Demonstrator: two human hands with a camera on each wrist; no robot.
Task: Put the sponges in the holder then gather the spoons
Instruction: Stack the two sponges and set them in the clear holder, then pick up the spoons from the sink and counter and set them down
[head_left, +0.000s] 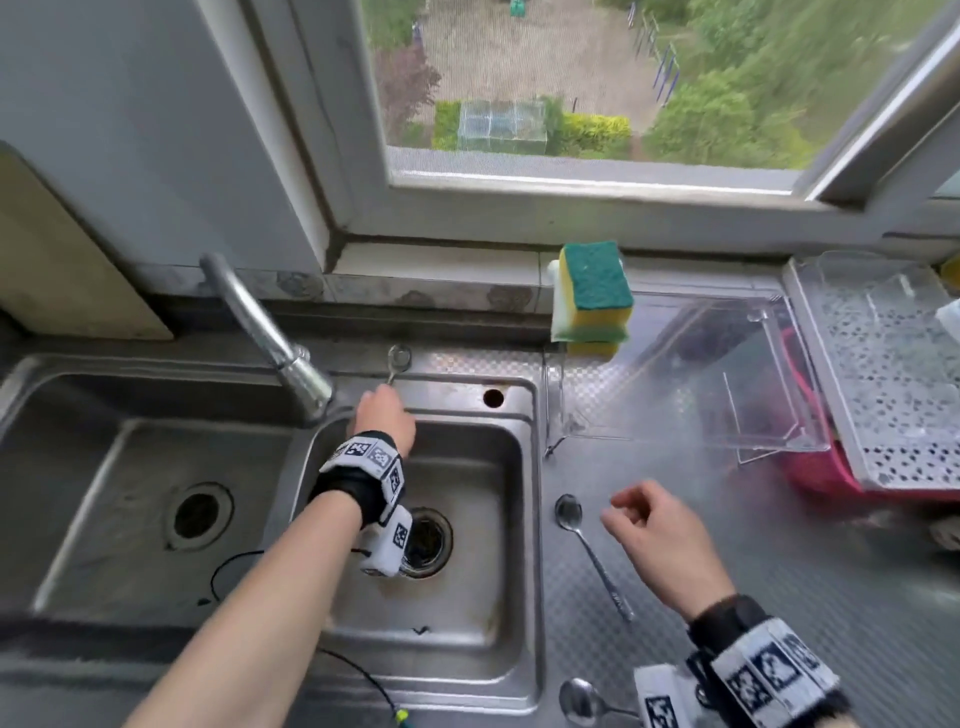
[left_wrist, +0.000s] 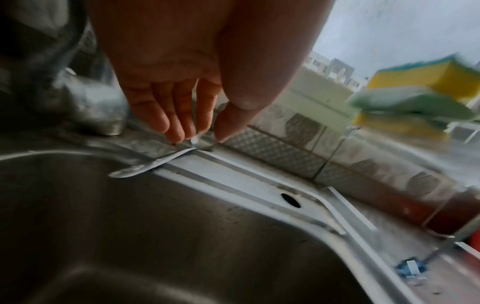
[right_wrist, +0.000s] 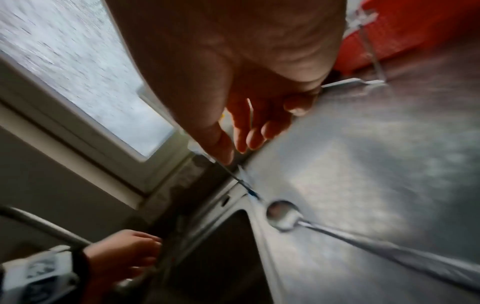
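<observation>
Two yellow-and-green sponges (head_left: 592, 291) (left_wrist: 420, 90) stand stacked at the back of the counter; their holder is mostly hidden beneath them. One steel spoon (head_left: 399, 358) (left_wrist: 145, 166) lies on the sink's back rim, handle overhanging the basin. My left hand (head_left: 387, 400) (left_wrist: 198, 136) reaches down on it, fingertips and thumb straddling its neck, fingers nearly straight. A second spoon (head_left: 569, 512) (right_wrist: 283, 216) lies on the counter right of the sink. My right hand (head_left: 623, 512) (right_wrist: 249, 133) hovers just right of its bowl, fingers loosely curled, holding nothing. A third spoon (head_left: 579, 701) lies at the near edge.
The faucet (head_left: 270, 332) rises just left of my left hand. Beyond the right hand stand a clear plastic rack (head_left: 701, 374), a perforated tray (head_left: 883, 374) and a pink basin (head_left: 821, 478). The double sink (head_left: 530, 519) fills the left, with a black cable across its front.
</observation>
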